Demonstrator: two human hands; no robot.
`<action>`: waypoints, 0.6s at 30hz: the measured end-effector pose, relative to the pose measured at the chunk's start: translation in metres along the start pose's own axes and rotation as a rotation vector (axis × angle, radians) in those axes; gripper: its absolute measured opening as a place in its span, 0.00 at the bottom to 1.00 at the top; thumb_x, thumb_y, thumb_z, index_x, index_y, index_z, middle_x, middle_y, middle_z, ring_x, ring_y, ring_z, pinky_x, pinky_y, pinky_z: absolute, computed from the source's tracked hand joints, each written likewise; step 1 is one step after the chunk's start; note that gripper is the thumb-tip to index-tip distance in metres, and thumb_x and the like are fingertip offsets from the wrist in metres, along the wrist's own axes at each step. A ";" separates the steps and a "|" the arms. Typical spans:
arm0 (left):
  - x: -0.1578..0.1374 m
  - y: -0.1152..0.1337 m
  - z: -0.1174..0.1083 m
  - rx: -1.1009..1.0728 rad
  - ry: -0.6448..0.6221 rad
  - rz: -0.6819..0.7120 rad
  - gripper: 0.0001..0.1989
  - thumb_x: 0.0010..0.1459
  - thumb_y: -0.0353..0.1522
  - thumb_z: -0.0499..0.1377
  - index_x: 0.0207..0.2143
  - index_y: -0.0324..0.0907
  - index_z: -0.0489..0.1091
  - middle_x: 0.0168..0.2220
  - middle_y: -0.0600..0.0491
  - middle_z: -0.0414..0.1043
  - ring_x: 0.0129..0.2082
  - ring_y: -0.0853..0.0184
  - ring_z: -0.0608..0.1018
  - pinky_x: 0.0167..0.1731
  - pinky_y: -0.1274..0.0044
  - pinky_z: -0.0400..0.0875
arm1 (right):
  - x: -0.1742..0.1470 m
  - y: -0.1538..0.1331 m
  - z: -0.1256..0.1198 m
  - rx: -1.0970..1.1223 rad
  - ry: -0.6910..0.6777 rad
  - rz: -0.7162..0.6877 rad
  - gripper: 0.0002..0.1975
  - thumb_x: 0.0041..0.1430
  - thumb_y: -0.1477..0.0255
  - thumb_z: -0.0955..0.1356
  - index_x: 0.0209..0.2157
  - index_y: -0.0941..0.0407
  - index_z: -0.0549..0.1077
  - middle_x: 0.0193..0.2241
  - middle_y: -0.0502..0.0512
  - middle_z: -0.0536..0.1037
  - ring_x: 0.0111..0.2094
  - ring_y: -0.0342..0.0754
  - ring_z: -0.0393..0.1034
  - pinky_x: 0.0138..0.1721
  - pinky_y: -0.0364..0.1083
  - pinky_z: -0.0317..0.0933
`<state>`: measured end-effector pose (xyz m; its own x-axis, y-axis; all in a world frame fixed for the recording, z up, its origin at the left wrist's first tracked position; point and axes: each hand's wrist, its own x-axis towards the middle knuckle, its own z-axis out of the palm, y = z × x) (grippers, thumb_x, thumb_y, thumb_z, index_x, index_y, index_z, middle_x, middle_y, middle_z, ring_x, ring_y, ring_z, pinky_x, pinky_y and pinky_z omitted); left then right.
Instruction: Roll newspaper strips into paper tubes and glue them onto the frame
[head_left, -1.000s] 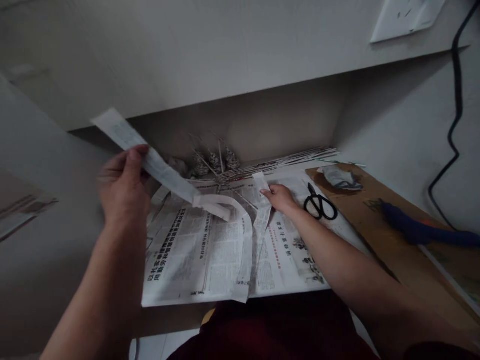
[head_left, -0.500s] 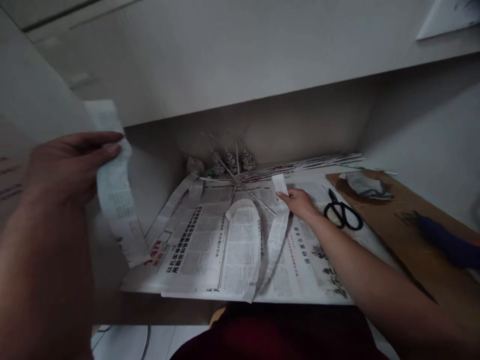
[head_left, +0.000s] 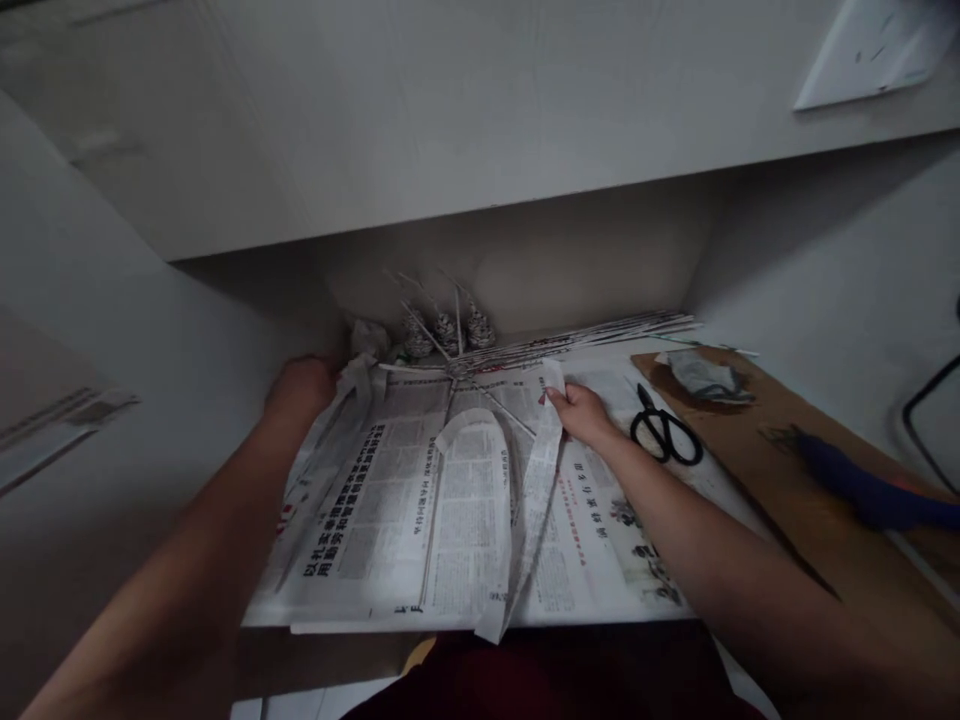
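Note:
My right hand [head_left: 583,412] pinches the upper end of a newspaper strip [head_left: 541,470] between thumb and fingers; the strip runs down toward the table's front edge. Beside it, another curved strip [head_left: 476,480] lies bent over at its top. My left hand [head_left: 304,388] is at the far left of the table, next to more paper strips [head_left: 362,375]. Its fingers are dark and blurred, so what they hold does not show. Beneath everything lies a spread newspaper [head_left: 382,560]. Thin rolled paper sticks [head_left: 487,398] cross each other behind the strips.
Black-handled scissors [head_left: 666,432] lie right of my right hand. Farther right, a brown board [head_left: 757,470] carries a crumpled grey cloth-like piece [head_left: 705,375] and a blue-handled tool [head_left: 862,485]. Woven cone shapes [head_left: 448,330] and a bundle of paper sticks [head_left: 592,335] sit at the back, under an overhanging panel [head_left: 480,120].
My left hand has moved from high at the left, where it held a newspaper strip, forward and down to the table's far left. The right hand keeps its strip. The view has shifted slightly.

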<state>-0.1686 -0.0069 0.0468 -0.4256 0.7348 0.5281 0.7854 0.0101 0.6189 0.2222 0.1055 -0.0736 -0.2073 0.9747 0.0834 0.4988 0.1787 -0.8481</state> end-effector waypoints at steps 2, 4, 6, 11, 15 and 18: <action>-0.013 0.016 0.006 0.072 -0.082 -0.015 0.16 0.36 0.28 0.68 0.09 0.40 0.61 0.05 0.63 0.46 0.10 0.75 0.53 0.17 0.81 0.53 | 0.001 0.002 0.001 0.017 -0.005 0.008 0.17 0.59 0.60 0.61 0.33 0.57 0.76 0.17 0.51 0.73 0.14 0.42 0.63 0.14 0.39 0.53; -0.035 0.036 0.022 0.141 -0.353 -0.032 0.13 0.38 0.33 0.67 0.12 0.41 0.66 0.08 0.60 0.57 0.10 0.74 0.57 0.15 0.81 0.50 | 0.002 0.003 0.001 0.034 -0.008 0.018 0.17 0.58 0.59 0.62 0.33 0.57 0.75 0.17 0.51 0.73 0.14 0.42 0.63 0.14 0.39 0.53; -0.062 0.054 0.047 -0.032 -0.534 -0.110 0.06 0.41 0.35 0.65 0.22 0.41 0.74 0.16 0.55 0.69 0.11 0.71 0.64 0.14 0.80 0.54 | 0.001 0.002 0.001 0.051 -0.008 0.025 0.17 0.58 0.59 0.63 0.32 0.57 0.75 0.17 0.51 0.73 0.14 0.41 0.63 0.14 0.39 0.53; -0.108 0.072 0.103 -0.273 -0.476 -0.091 0.16 0.36 0.29 0.66 0.33 0.45 0.77 0.29 0.51 0.77 0.19 0.66 0.72 0.20 0.78 0.62 | -0.002 -0.001 -0.001 0.092 0.003 0.024 0.17 0.57 0.59 0.63 0.32 0.58 0.76 0.16 0.50 0.73 0.14 0.41 0.63 0.15 0.39 0.54; -0.123 0.074 0.077 -0.199 -0.426 0.015 0.05 0.42 0.33 0.64 0.26 0.47 0.77 0.26 0.51 0.76 0.28 0.60 0.75 0.29 0.76 0.67 | 0.001 0.001 -0.003 0.141 0.039 0.014 0.17 0.57 0.60 0.63 0.32 0.58 0.76 0.19 0.51 0.75 0.17 0.43 0.67 0.18 0.39 0.57; -0.145 0.070 0.018 -0.209 -0.369 0.025 0.11 0.44 0.36 0.64 0.33 0.51 0.78 0.34 0.51 0.77 0.35 0.57 0.76 0.36 0.72 0.70 | 0.007 0.004 -0.002 0.196 0.063 0.025 0.17 0.57 0.60 0.63 0.32 0.58 0.76 0.21 0.53 0.77 0.20 0.44 0.69 0.20 0.39 0.58</action>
<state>-0.0441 -0.1007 0.0030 -0.1886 0.9271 0.3240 0.6693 -0.1201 0.7332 0.2249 0.1133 -0.0757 -0.1409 0.9861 0.0885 0.3285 0.1309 -0.9354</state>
